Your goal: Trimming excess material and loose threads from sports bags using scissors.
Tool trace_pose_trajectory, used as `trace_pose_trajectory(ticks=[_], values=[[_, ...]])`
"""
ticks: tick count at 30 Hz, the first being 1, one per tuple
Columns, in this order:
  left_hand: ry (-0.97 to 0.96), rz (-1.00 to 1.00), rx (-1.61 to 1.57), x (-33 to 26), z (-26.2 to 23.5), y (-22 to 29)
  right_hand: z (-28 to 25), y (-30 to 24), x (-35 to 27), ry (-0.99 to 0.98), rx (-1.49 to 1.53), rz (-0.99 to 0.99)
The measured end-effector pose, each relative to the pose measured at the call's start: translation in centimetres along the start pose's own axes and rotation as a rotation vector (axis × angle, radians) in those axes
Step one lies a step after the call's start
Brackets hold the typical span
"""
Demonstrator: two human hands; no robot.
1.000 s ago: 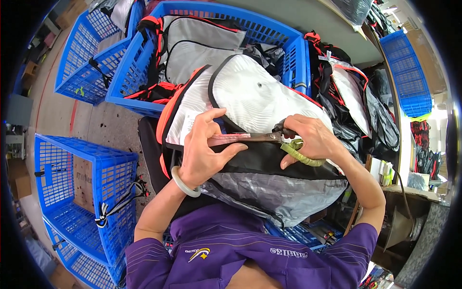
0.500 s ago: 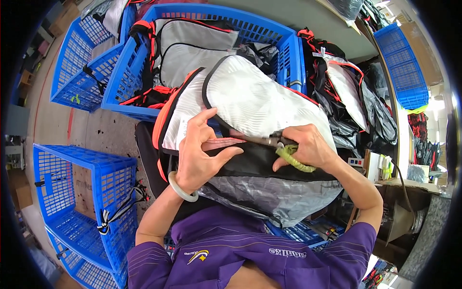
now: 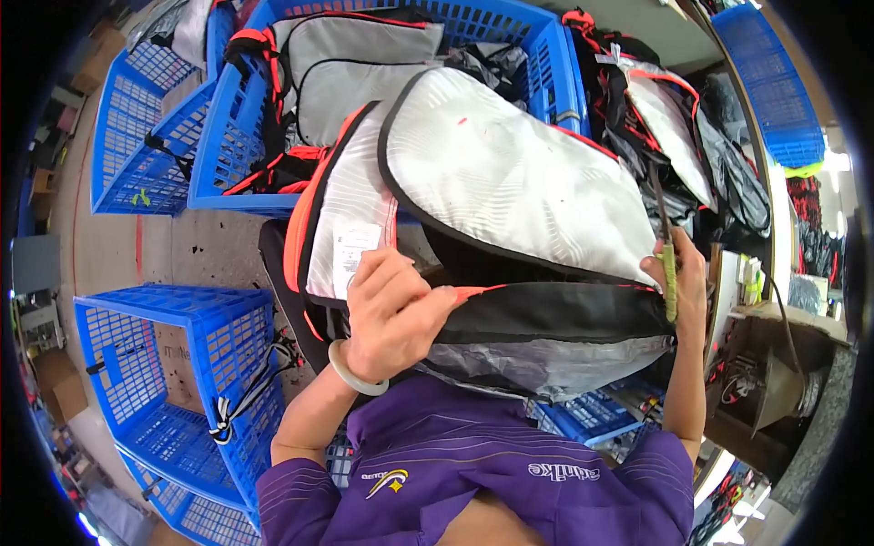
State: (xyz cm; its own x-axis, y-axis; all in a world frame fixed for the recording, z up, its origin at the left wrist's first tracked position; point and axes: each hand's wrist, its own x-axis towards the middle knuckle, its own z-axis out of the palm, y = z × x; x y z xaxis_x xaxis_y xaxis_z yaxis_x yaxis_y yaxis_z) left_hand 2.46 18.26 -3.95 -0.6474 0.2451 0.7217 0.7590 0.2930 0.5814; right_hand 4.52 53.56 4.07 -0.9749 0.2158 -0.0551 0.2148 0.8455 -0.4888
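A backpack-like bag [image 3: 510, 173] lies before me, its whitish patterned panels edged in black, with an orange side and a silver-grey lower part. Its mouth gapes between the raised white flap and a black strip [image 3: 555, 309]. My left hand [image 3: 396, 314] is closed on the orange-edged end of that strip, next to a white label [image 3: 353, 255]. At the bag's right corner, my right hand [image 3: 685, 278] grips scissors by a yellow-green wrapped handle [image 3: 670, 278]. Their dark blades [image 3: 660, 200] point away from me; the fingers partly hide the handle.
Beyond the bag stands a blue crate [image 3: 205, 159] holding more grey and orange-trimmed bags. Other blue crates stand at the far left [image 3: 109, 173] and near left [image 3: 173, 300]. More bags [image 3: 669, 127] are piled on the right, above a metal machine part [image 3: 783, 373].
My right hand has moved right with the scissors, whose blades have turned from pointing left to pointing away. My left hand has closed on the strip's edge, and the bag's mouth has spread wider.
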Motion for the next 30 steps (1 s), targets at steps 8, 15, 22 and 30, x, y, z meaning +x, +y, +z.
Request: trace_pose_trajectory(ticks=[8, 15, 22, 30], values=[[-0.077, 0.154, 0.012, 0.1, -0.5, 2.7, 0.6, 2.1, -5.3, 0.241, 0.162, 0.304], [-0.081, 0.192, -0.054, -0.5, -0.3, 2.1, 2.2, 3.6, -6.4, 0.361, 0.165, 0.36], [-0.408, -0.125, -0.086, 0.3, -0.8, 2.6, 1.0, 6.5, -9.4, 0.347, -0.18, 0.61], [-0.885, -0.082, 0.033, 3.6, -2.0, 1.6, -0.1, 8.2, -11.8, 0.322, 0.255, 0.644]])
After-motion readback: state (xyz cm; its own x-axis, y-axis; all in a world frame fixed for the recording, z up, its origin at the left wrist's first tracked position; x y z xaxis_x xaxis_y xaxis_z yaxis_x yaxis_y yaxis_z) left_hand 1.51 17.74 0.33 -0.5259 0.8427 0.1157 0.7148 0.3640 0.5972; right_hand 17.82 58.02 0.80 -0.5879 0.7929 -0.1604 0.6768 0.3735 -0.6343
